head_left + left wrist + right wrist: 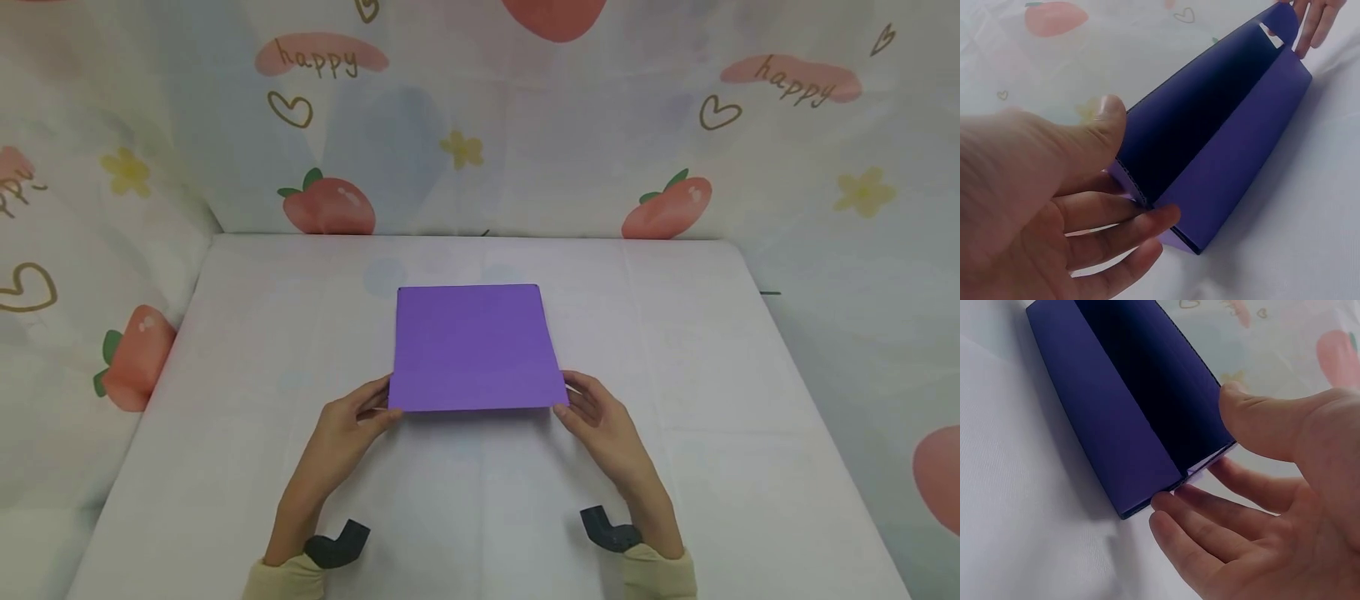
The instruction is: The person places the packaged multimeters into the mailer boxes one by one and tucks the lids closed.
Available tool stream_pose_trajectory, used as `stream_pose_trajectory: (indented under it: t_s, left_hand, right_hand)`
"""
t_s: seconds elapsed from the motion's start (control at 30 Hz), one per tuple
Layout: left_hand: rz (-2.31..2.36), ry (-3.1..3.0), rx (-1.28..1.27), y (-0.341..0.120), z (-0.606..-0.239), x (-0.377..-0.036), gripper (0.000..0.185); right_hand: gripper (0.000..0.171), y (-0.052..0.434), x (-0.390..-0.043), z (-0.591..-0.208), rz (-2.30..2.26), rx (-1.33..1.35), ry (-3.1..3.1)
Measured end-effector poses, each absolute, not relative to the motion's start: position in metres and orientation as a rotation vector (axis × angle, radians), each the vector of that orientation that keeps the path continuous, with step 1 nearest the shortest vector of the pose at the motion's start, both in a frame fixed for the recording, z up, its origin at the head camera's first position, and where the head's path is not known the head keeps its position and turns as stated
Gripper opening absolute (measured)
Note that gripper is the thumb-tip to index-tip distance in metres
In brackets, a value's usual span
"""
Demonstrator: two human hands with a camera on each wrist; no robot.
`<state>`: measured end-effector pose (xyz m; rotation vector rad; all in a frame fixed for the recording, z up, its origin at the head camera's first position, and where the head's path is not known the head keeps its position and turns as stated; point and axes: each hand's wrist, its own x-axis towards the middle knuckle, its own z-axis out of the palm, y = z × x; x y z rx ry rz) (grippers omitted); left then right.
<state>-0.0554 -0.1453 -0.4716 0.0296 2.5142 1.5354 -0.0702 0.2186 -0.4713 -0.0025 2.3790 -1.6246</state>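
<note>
A person sits at a table (247,350) covered with a white cloth, both hands forward on a sheet of purple paper (474,346). The paper lies between the two hands, stretching away from them toward the far edge of the table.

The left hand (347,425) holds the near left corner of the paper. In the left wrist view its thumb (1100,128) rests on top of the raised layer while the fingers (1129,228) lie under and against the edge, loosely extended rather than clenched, so the corner is lightly pinched between thumb and fingers.

The right hand (600,417) mirrors it at the near right corner. In the right wrist view its thumb (1254,419) sits above the top layer and the fingers (1210,512) reach beneath the edge, half open, pinching the corner gently.

The wrist views show that the paper is folded: an upper flap is lifted off the lower layer along the near edge, leaving a dark, shallow gap between the two layers. Nothing can be seen inside that gap.

Behind the table and to both sides of the hands hangs a pale curtain (525,150) printed with strawberries, hearts, yellow flowers and the word "happy". Pale yellow sleeves (660,575) cover the wrists, each with a dark strap mount (337,542) beside it.
</note>
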Motion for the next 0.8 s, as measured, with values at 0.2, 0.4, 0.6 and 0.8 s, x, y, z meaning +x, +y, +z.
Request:
stream_pose_trajectory:
  t_s: [0.2, 0.4, 0.6, 0.8]
  left_hand:
    - [1.505, 2.524, 0.004, -0.143, -0.471, -0.055, 0.055]
    - [1.488, 2.502, 0.013, -0.141, -0.469, -0.054, 0.058]
    - [1.47, 2.486, -0.026, -0.136, -0.465, -0.052, 0.056]
    - [1.36, 2.593, -0.051, -0.129, -0.459, -0.048, 0.057]
  right_hand:
    - [0.057, 0.219, -0.069, -0.472, -1.634, 0.011, 2.367]
    - [0.056, 0.219, -0.068, -0.473, -1.644, 0.009, 2.37]
    - [0.054, 0.22, -0.068, -0.474, -1.644, 0.011, 2.373]
    - [0.054, 0.22, -0.068, -0.475, -1.635, 0.004, 2.386]
